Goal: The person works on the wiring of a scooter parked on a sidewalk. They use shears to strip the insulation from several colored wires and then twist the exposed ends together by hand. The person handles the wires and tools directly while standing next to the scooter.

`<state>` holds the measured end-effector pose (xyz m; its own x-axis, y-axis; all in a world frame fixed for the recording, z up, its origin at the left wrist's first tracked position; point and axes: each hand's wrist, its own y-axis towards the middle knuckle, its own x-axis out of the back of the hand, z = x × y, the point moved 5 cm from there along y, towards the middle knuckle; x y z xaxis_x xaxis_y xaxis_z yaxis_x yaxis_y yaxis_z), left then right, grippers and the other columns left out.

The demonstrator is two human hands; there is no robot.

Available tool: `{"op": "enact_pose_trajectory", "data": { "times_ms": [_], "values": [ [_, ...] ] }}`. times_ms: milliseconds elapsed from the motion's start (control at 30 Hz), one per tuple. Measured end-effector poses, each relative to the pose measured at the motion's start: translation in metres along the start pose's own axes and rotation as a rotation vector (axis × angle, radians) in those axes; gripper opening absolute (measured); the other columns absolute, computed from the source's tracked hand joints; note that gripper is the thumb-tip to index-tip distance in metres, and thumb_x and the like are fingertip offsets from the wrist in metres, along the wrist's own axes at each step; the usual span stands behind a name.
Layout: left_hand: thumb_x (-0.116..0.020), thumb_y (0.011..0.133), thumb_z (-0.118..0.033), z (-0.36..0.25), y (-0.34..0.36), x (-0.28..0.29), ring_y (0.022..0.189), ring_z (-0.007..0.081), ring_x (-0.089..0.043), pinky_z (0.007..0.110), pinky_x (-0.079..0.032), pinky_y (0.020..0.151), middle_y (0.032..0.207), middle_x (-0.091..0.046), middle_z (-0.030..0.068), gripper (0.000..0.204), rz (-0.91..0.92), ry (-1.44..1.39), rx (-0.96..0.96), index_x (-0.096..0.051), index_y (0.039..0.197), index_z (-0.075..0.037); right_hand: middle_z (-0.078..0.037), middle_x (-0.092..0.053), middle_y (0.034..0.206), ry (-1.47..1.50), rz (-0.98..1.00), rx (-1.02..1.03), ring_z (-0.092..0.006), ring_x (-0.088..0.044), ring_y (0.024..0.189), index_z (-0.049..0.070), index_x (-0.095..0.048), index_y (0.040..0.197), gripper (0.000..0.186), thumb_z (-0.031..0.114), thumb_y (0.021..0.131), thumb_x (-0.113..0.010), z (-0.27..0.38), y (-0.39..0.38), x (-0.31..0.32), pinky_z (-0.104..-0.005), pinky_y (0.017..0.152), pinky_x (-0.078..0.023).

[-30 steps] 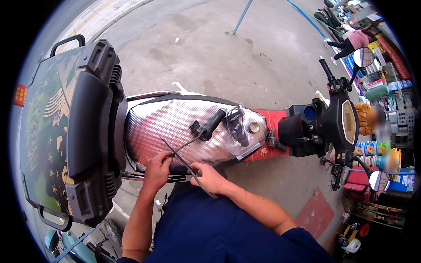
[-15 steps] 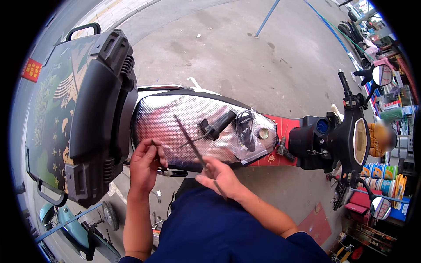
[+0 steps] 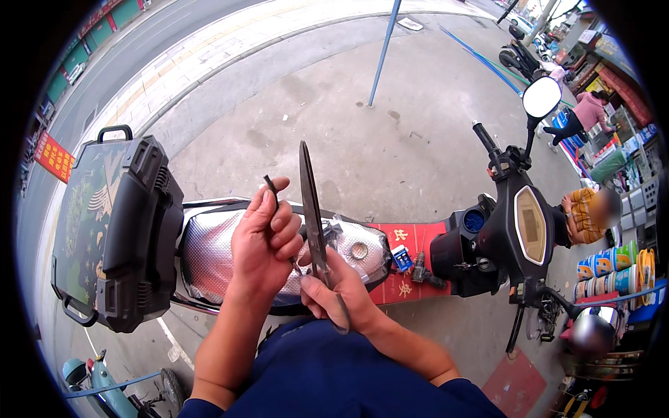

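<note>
My right hand (image 3: 343, 287) is closed round the handles of long dark scissors (image 3: 311, 209), blades pointing up and away from me. Pinched in my left hand (image 3: 263, 240) is a thin black cable-like piece (image 3: 270, 184), its tip sticking out above the thumb; how far it runs inside the fingers is hidden. Both hands are raised side by side over a scooter seat with a silver quilted cover (image 3: 209, 245). Just beyond my right hand, a clear plastic bag (image 3: 375, 245) and a round metallic disc (image 3: 358, 251) lie on the cover.
A large black hard case (image 3: 143, 230) stands at the seat's left end. On the red footboard mat (image 3: 411, 233) lie a drill (image 3: 424, 272) and a small blue package (image 3: 401, 258). The handlebar and dash (image 3: 531, 223) rise at right. One person (image 3: 584, 216) in yellow sits beyond them.
Both hands have lifted and come closer together, with the scissors turned more upright. My view has tilted up, bringing in more street. The handlebar grip on the seat is now hidden behind my hands.
</note>
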<state>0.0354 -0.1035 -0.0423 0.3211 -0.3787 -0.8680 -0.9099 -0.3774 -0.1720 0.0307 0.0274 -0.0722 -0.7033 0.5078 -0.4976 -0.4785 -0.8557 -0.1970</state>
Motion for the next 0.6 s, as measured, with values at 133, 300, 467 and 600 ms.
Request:
{"op": "enact_pose_trajectory", "data": {
  "times_ms": [133,300,467,600],
  "values": [
    [-0.044,0.103,-0.019,0.024,0.021,0.001,0.049,0.0054,-0.025,0.021,-0.02,0.04,0.065,-0.033,-0.003,0.027,-0.123,0.072,0.028,-0.05,0.122,-0.001,-0.007,-0.051,0.066,0.096,-0.097,0.167,-0.0099,-0.043,0.045,0.007,-0.039,0.118,0.023,0.013,0.097,-0.048,0.0,-0.005,0.025,-0.0236,0.043,-0.037],
    [-0.043,0.103,-0.016,0.044,0.051,0.029,0.048,0.0056,-0.024,0.022,-0.019,0.04,0.064,-0.031,-0.0036,0.025,-0.308,0.054,0.066,-0.049,0.121,0.0,-0.003,-0.044,0.062,0.137,-0.175,0.163,-0.0086,-0.039,0.044,0.007,-0.039,0.113,0.021,0.011,0.094,-0.048,-0.006,0.005,0.043,-0.0237,0.041,-0.035],
    [-0.041,0.102,-0.013,0.055,0.088,0.053,0.047,0.0059,-0.022,0.023,-0.018,0.039,0.061,-0.027,-0.0047,0.023,-0.394,0.022,0.136,-0.047,0.117,0.003,0.001,-0.04,0.06,0.067,-0.255,0.182,-0.0048,-0.035,0.043,0.008,-0.039,0.109,0.017,0.01,0.094,-0.048,-0.011,0.023,0.051,-0.0208,0.038,-0.03],
    [-0.041,0.102,-0.014,0.059,0.11,0.064,0.045,0.0056,-0.02,0.022,-0.016,0.038,0.059,-0.026,-0.0056,0.017,-0.406,-0.024,0.204,-0.048,0.108,0.001,0.004,-0.041,0.06,-0.102,-0.302,0.239,-0.0032,-0.035,0.043,0.009,-0.041,0.107,0.014,0.009,0.094,-0.048,-0.014,0.039,0.059,-0.0202,0.038,-0.027]
  ]
}}
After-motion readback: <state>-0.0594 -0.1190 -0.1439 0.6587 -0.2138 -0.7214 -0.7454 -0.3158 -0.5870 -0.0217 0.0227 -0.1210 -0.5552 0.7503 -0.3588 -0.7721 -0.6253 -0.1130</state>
